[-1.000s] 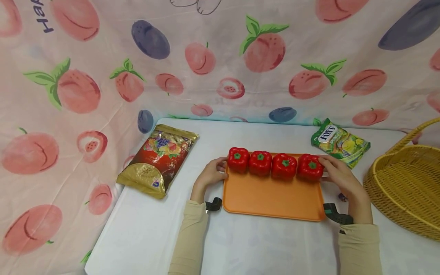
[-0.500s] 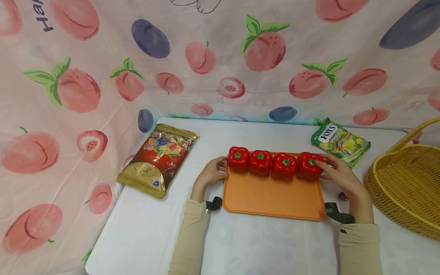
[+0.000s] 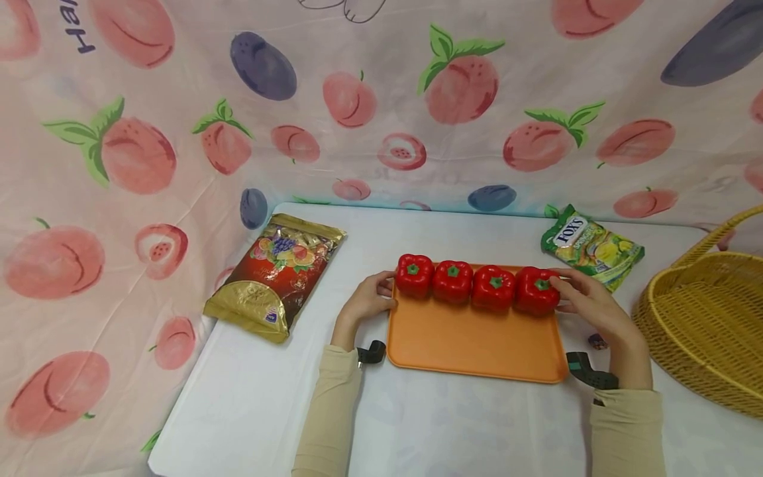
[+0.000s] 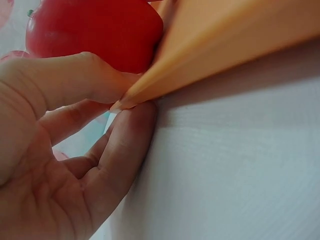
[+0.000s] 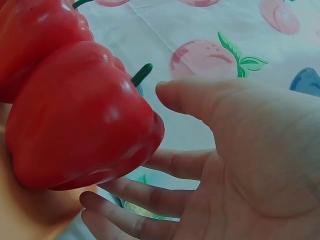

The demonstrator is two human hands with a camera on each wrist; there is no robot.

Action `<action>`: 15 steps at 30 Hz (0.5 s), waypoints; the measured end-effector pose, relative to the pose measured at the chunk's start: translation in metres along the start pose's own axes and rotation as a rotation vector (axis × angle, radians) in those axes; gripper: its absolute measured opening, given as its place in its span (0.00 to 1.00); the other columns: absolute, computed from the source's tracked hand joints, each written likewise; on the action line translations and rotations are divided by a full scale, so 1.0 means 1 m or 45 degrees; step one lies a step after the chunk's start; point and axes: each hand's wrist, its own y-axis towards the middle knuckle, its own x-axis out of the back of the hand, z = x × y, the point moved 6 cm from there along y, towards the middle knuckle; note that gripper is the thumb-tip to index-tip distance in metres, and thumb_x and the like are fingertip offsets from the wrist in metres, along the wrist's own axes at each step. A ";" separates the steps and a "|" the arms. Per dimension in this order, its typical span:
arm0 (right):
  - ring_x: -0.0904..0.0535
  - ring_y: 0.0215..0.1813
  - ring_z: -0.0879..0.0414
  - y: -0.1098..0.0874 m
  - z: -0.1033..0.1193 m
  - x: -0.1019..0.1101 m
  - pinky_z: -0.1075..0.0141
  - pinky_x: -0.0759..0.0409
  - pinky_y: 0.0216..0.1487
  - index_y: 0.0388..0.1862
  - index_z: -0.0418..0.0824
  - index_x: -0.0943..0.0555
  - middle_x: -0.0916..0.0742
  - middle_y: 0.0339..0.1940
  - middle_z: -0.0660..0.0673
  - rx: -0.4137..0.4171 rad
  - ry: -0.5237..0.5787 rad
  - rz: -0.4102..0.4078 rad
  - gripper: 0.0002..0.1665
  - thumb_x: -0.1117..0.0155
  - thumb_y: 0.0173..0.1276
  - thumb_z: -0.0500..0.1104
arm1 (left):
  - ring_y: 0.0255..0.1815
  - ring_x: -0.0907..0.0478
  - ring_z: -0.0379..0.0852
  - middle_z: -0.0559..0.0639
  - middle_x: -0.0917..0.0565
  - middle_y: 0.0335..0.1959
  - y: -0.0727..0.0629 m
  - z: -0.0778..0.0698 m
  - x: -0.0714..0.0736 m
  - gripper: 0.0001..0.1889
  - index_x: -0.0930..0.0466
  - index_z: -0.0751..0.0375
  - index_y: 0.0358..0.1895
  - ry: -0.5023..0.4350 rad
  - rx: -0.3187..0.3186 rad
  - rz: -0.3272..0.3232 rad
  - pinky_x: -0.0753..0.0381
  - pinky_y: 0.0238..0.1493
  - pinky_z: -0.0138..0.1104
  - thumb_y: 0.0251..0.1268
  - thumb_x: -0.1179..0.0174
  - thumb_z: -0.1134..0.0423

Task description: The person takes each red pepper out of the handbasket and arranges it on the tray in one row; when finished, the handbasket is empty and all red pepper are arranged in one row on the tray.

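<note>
Several red bell peppers stand in a row along the far side of an orange tray (image 3: 473, 341). My left hand (image 3: 365, 303) pinches the tray's left rim, thumb above and fingers below, beside the leftmost pepper (image 3: 414, 275). At the other end, my right hand (image 3: 596, 308) is around the right side of the rightmost pepper (image 3: 536, 291). In the right wrist view, this pepper's green stem (image 5: 142, 75) points towards my thumb (image 5: 172, 95), which stands apart from it. The other fingers (image 5: 155, 197) reach along the pepper's side, extended, with their tips partly hidden.
A red and gold packet (image 3: 274, 275) lies left of the tray. Behind my right hand is a green Fox's candy bag (image 3: 593, 248). A wicker basket (image 3: 661, 305) with a handle stands at the right. Near my right wrist lies a small dark wrapped item (image 3: 597, 342).
My right hand has shifted slightly at the rightmost pepper, its thumb now nearer the stem than a second ago. My left hand keeps its place on the tray rim.
</note>
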 end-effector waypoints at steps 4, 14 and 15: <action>0.25 0.45 0.71 0.000 -0.001 0.002 0.65 0.17 0.45 0.74 0.28 0.42 0.30 0.66 0.24 0.007 -0.028 -0.022 0.39 0.57 0.79 0.57 | 0.44 0.21 0.48 0.58 0.19 0.47 0.000 0.000 0.001 0.34 0.28 0.63 0.67 0.012 0.001 0.009 0.20 0.45 0.36 0.53 0.32 0.73; 0.22 0.48 0.68 0.002 -0.004 0.005 0.66 0.17 0.46 0.74 0.27 0.43 0.30 0.66 0.22 0.009 -0.040 -0.047 0.39 0.57 0.80 0.56 | 0.40 0.23 0.46 0.56 0.20 0.44 -0.002 0.001 0.003 0.33 0.28 0.62 0.67 -0.019 0.014 0.014 0.22 0.41 0.33 0.54 0.29 0.66; 0.23 0.47 0.69 0.002 -0.003 0.005 0.67 0.17 0.45 0.74 0.27 0.43 0.29 0.66 0.22 0.016 -0.038 -0.054 0.39 0.57 0.80 0.56 | 0.40 0.24 0.46 0.56 0.21 0.44 -0.002 0.001 0.003 0.34 0.28 0.62 0.67 -0.024 0.010 0.019 0.23 0.41 0.33 0.54 0.29 0.66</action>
